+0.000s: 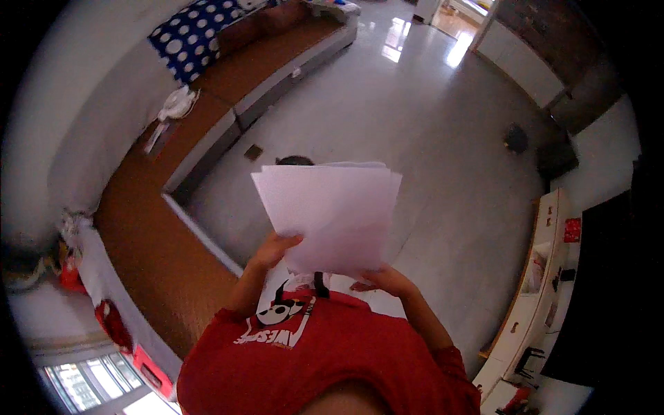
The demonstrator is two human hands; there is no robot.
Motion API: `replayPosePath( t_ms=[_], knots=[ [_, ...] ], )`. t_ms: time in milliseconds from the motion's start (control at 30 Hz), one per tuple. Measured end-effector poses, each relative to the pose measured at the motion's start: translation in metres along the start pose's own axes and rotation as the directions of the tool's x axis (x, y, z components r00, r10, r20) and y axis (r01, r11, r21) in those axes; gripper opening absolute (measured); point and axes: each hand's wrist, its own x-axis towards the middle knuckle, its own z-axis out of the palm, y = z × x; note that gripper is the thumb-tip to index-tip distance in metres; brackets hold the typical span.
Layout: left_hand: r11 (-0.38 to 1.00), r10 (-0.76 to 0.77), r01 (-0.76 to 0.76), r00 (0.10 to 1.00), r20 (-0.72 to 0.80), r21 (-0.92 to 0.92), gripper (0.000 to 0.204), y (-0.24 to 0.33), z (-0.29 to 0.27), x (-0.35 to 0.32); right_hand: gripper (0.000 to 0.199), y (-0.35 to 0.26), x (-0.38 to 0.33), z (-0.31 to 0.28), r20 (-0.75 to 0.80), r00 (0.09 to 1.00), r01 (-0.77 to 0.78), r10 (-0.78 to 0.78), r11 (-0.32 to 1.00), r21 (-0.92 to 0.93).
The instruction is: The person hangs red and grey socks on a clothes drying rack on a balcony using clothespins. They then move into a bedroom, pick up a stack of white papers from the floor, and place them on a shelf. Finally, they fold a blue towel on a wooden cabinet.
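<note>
Several white sheets of paper [330, 218] are held up in front of my body, their edges slightly fanned at the top corners. My left hand [278, 247] grips the left edge of the sheets, with the thumb lying on the front sheet. At the lower right corner, my right hand [387, 279] closes on the paper, its fingers partly behind or under the bottom edge. The faces of the sheets look blank from here. A dark rounded thing [295, 160] shows just past their top edge, mostly hidden.
A long L-shaped sofa with a brown seat [149, 228] runs along the left, holding a blue polka-dot cushion [187, 41] and a white bundle [178, 102]. Grey glossy floor [415, 117] stretches ahead. A low white cabinet [515, 315] lines the right, beside a large black screen [598, 290].
</note>
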Motion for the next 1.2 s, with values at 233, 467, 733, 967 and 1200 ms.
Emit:
replayPosePath(
  t_ms=[233, 467, 733, 967, 1200],
  knots=[
    [1.000, -0.013, 0.020, 0.905, 0.425, -0.011, 0.045, 0.143, 0.027, 0.208, 0.035, -0.151, 0.063, -0.129, -0.209, 0.963, 0.171, -0.169, 0.985, -0.013],
    [0.720, -0.379, -0.077, 0.789, 0.483, 0.690, 0.052, 0.235, 0.133, 0.427, 0.028, -0.274, 0.096, -0.283, -0.382, 0.879, 0.248, -0.285, 0.958, -0.144],
    [0.916, -0.288, 0.018, 0.722, 0.629, 0.400, 0.039, 0.300, 0.199, 0.635, 0.028, -0.423, 0.187, -0.496, -0.157, 0.893, 0.354, -0.422, 0.874, -0.332],
    [0.837, -0.031, -0.154, 0.945, 0.327, 0.525, 0.033, 0.392, 0.236, 0.779, 0.025, -0.590, 0.271, -0.642, 0.122, 0.891, 0.436, -0.438, 0.745, -0.505],
    [0.788, -0.043, -0.249, 0.890, 0.454, 0.564, 0.032, 0.487, 0.253, 1.003, 0.033, -0.721, 0.382, -0.782, 0.173, 0.922, 0.384, -0.346, 0.873, -0.301]
  ],
)
